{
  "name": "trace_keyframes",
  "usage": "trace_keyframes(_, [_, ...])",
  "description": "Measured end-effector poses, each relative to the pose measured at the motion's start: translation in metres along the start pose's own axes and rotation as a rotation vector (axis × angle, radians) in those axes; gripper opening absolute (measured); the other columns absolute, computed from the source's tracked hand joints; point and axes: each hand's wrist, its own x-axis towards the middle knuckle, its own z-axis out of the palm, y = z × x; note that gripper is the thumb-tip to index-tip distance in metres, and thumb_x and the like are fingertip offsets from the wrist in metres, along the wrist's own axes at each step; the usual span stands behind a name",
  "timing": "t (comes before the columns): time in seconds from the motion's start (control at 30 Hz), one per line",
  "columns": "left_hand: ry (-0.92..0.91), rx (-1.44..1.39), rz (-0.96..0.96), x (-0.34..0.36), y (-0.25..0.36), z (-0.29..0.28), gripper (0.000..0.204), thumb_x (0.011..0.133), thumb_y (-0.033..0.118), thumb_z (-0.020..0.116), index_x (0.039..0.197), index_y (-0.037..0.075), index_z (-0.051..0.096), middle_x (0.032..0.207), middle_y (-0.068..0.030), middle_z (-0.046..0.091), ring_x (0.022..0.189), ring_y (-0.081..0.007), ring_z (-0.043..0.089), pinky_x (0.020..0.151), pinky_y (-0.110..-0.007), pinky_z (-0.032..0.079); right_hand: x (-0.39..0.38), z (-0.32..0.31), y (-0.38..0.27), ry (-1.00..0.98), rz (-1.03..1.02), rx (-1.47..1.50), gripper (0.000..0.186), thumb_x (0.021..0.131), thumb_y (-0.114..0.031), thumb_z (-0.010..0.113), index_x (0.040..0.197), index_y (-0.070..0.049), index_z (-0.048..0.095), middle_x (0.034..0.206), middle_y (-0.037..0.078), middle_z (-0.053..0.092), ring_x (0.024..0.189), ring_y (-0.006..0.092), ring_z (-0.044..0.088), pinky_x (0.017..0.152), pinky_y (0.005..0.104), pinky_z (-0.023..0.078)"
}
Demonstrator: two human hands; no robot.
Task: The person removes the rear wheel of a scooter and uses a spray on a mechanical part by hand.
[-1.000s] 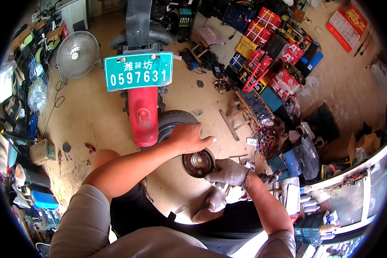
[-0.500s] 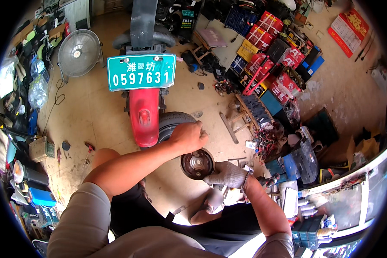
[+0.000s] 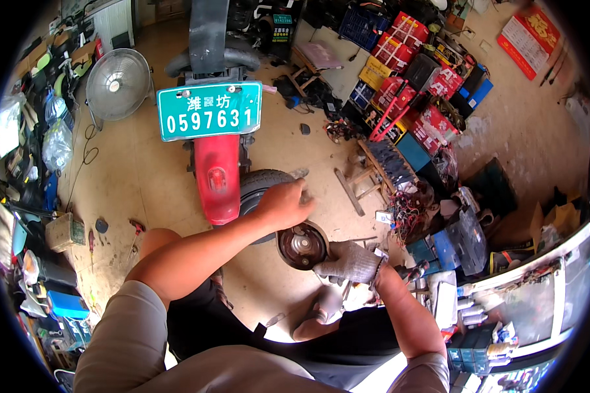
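Observation:
A round, dark, rust-brown brake drum (image 3: 294,246) is tilted up so its hollow inside shows, with a pale metal centre. My right hand (image 3: 351,261), in a grey knit glove, grips its right edge; the fingers behind are hidden. Just above the drum's upper rim is my bare left hand (image 3: 284,204), its fingers curled in; whatever they may hold is hidden. Beyond that hand a scooter's black rear tyre (image 3: 269,178) stands by the red rear mudguard (image 3: 216,173), under a green number plate (image 3: 210,112).
A floor fan (image 3: 118,85) stands at the far left. Tools, including a red-handled screwdriver (image 3: 136,226), lie on the floor. Stacked red battery boxes (image 3: 432,128), a small wooden stool (image 3: 360,183) and tangled wires (image 3: 408,219) fill the right. A metal toolbox (image 3: 64,232) sits at left.
The view has shifted slightly. My left hand's fingers have drawn up a little from the drum's rim. My right hand keeps its grip, and the drum has risen very slightly.

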Motion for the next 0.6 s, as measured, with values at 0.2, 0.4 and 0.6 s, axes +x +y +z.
trace_keyframes(0.2, [0.024,0.065,-0.007,-0.003,0.002,0.006,0.043,0.096,0.044,0.071,0.095,0.001,0.069,0.077,-0.0260,0.071,0.077,-0.0436,0.073,0.071,-0.053,0.057,0.004,0.004,0.005,-0.031,0.024,0.011,0.044,0.095,-0.037,0.083,0.116,0.000,0.074,0.090,0.007,0.076,0.077,0.0160,0.071,0.075,0.0337,0.059])
trace_keyframes(0.4, [0.062,-0.093,0.077,0.001,-0.001,-0.003,0.049,0.091,0.048,0.081,0.087,0.001,0.070,0.076,-0.0212,0.071,0.073,-0.0410,0.072,0.067,-0.049,0.055,0.000,0.002,0.009,-0.002,-0.044,-0.003,0.044,0.096,-0.036,0.082,0.124,-0.003,0.074,0.093,0.005,0.076,0.083,0.0133,0.070,0.079,0.0327,0.058])
trace_keyframes(0.6, [0.017,-0.076,0.065,-0.003,0.013,-0.025,0.059,0.079,0.057,0.088,0.084,0.001,0.072,0.079,-0.0210,0.073,0.077,-0.0393,0.073,0.072,-0.048,0.056,0.000,0.006,0.007,-0.038,-0.072,0.117,0.045,0.098,-0.032,0.082,0.133,-0.006,0.072,0.093,0.002,0.074,0.083,0.0109,0.067,0.078,0.0318,0.058])
